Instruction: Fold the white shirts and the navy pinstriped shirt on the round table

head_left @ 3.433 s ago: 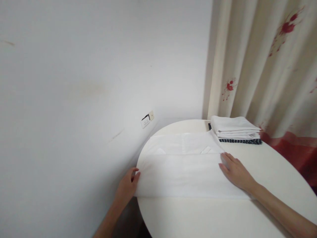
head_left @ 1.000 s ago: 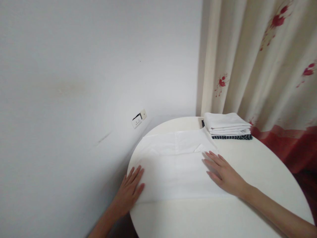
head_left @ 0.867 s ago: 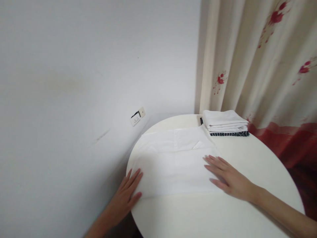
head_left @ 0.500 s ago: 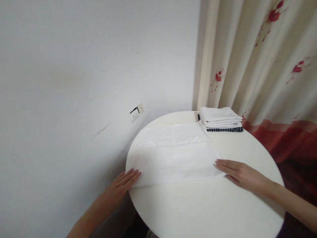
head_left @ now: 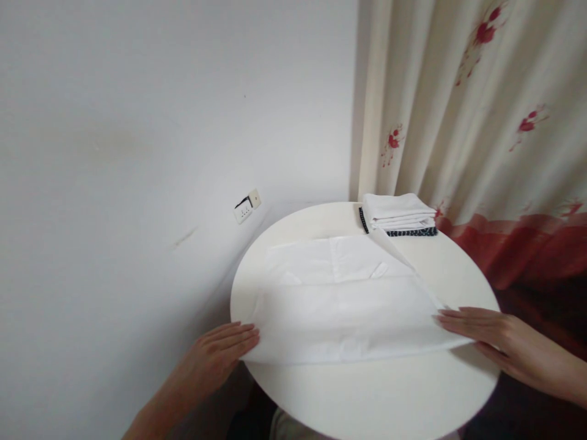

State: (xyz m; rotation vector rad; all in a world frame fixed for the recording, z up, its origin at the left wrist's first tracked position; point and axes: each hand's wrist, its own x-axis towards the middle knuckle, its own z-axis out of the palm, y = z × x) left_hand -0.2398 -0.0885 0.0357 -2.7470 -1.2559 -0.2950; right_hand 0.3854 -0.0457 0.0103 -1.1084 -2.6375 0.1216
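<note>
A white cloth [head_left: 343,299], partly folded over itself, lies flat across a round white table [head_left: 367,391]. My left hand [head_left: 215,357] rests at the table's left edge with fingers stretched out flat, the fingertips touching the cloth's left end. My right hand [head_left: 499,342] lies flat on the table with fingers straight, its fingertips at the cloth's right end. Neither hand holds anything.
A stack of folded white cloths [head_left: 398,211] on a dark patterned one [head_left: 413,232] sits at the table's far edge. A white wall with a socket [head_left: 245,206] is on the left. A cream curtain [head_left: 468,122] with red flowers hangs on the right.
Both hands have slid outward along the cloth, the right from its middle to its right end, the left to its left end. The view has pulled back and the table looks smaller.
</note>
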